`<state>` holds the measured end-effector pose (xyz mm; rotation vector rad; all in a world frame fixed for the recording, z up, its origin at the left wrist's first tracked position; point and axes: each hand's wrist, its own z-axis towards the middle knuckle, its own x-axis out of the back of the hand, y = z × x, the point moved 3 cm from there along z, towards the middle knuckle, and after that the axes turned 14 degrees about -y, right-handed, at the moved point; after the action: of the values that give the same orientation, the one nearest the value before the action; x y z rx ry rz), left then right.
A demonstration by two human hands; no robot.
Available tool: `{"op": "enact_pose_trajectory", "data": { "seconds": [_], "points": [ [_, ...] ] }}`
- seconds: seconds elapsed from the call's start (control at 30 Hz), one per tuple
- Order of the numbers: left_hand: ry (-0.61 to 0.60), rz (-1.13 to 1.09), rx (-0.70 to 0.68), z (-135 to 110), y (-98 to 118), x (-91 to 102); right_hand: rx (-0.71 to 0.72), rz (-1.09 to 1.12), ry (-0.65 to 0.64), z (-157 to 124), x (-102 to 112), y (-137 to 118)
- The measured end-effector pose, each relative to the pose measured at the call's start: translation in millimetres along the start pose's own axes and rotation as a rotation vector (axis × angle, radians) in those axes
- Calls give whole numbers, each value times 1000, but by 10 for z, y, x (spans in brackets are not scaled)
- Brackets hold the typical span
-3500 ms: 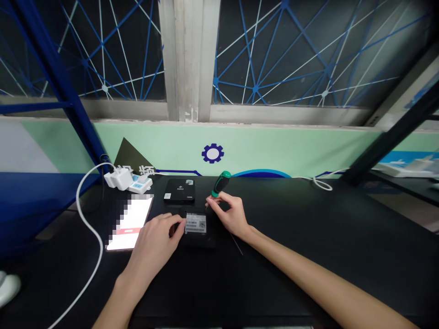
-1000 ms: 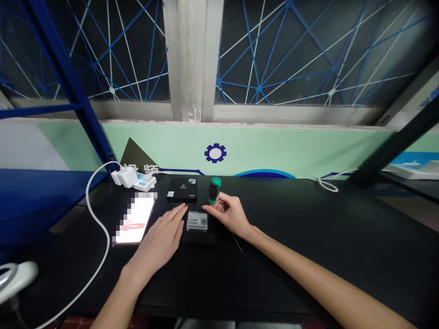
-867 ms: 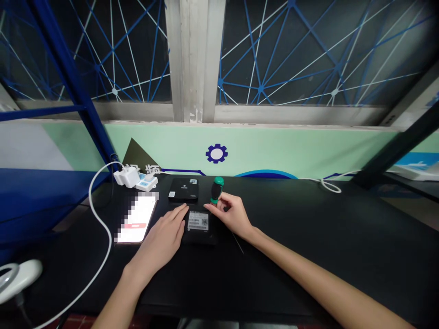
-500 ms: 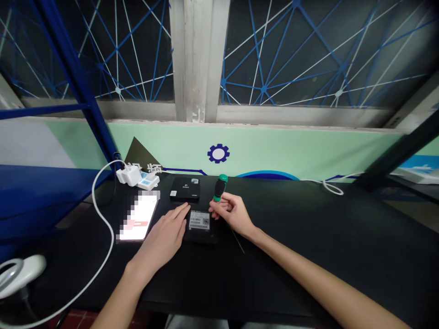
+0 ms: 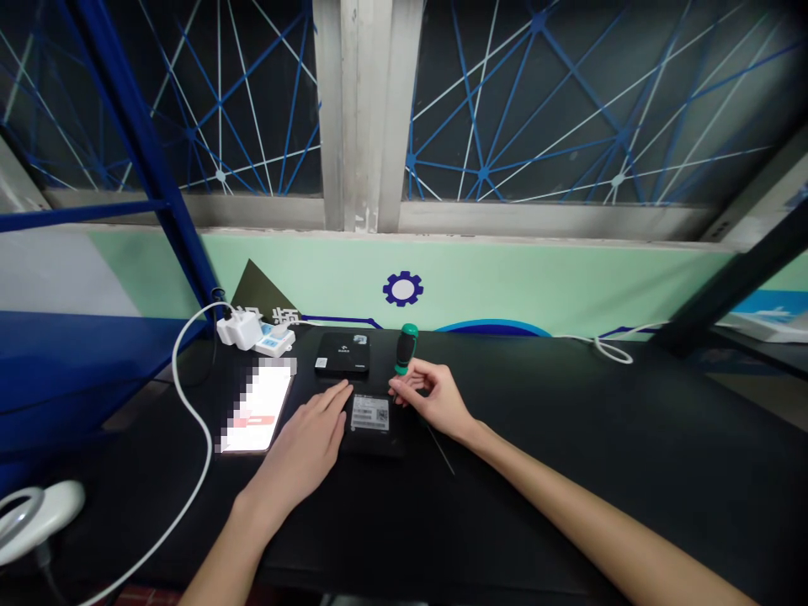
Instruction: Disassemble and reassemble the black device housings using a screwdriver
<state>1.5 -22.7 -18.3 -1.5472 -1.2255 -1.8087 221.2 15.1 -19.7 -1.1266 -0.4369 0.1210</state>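
So, we have a black box (image 5: 372, 448) lying flat on the dark table (image 5: 568, 471), right between the two hands, white label (image 5: 370, 414) facing up (fine print, too small to read from where I stand). The left hand (image 5: 312, 433) comes in along its left side, fingers stretched out and lying close together, fingertips by the upper left corner; whether they press down, I cannot tell.

Over on the other side, the right hand (image 5: 435, 396) is at the box's upper right corner, and it has a screwdriver (image 5: 406, 349) in a pinch, thumb and fingers gathered just below the green-and-black handle. That handle stands nearly upright, leaning a touch to the right. The tip is hidden down among the fingers, so I can't call whether it meets the box.

Just below the right wrist, a thin rod (image 5: 442, 453) lies slantwise on the table, apart from the box. Straight beyond the labelled box sits a second black box (image 5: 344, 353), logo up, ahead of the left fingertips. And to the left of that hand, a phone (image 5: 271, 406), screen glowing white with a reddish bar, near a white power strip (image 5: 276, 340) with a charger (image 5: 240, 330).
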Motion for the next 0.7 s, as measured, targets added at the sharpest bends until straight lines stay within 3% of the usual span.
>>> {"op": "enact_pose_trajectory", "data": {
  "seconds": [0.33, 0.7],
  "points": [
    [-3, -4, 0, 7, -3, 0, 9, -37, 25, -3, 12, 66],
    [-55, 21, 30, 14, 42, 49, 49, -73, -17, -35, 48, -89]
  ]
}}
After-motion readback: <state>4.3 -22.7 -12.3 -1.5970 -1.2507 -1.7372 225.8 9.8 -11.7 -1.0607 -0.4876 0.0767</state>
